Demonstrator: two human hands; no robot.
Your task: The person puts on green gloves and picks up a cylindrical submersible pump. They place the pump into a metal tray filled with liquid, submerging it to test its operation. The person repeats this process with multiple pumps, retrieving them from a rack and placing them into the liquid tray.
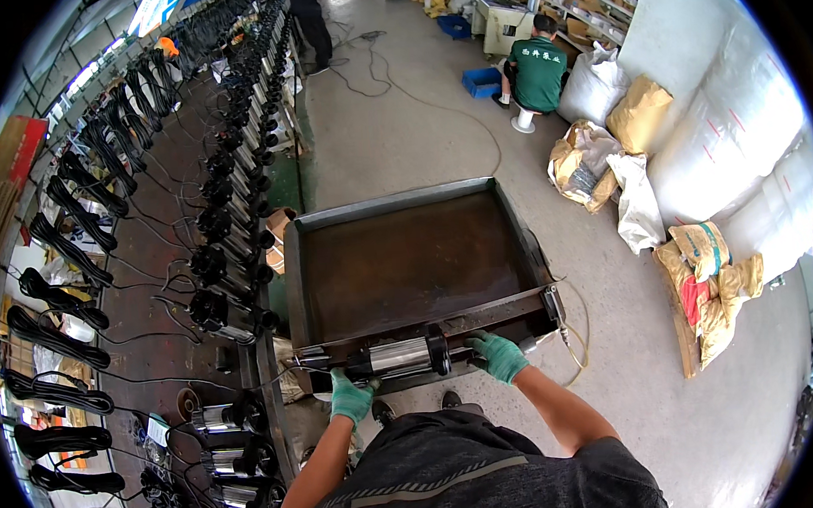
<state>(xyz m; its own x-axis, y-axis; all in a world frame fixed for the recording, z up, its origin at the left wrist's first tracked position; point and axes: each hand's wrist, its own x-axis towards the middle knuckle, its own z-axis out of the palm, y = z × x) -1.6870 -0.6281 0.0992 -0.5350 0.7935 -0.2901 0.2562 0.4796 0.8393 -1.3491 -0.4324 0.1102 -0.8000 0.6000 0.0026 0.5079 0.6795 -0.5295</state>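
A pump (399, 357) with a shiny silver cylinder and black ends lies sideways on the near ledge of a metal tank (411, 335). My left hand (350, 397), in a green glove, is closed at the pump's left end, its fingertips partly hidden. In a matching glove, my right hand (498, 356) closes around a dark fitting just off the pump's right end. Beyond that hand, a pale connector (529, 343) sits by the tank's corner. Brownish water (416, 263) fills the tank.
Left of the tank, a long bench (140, 317) carries rows of similar pumps (224, 316) and coiled black cables (53, 341). A thin hose (584, 336) loops at the right corner. Sacks (706, 282) stand right; a person in green (537, 74) sits farther off.
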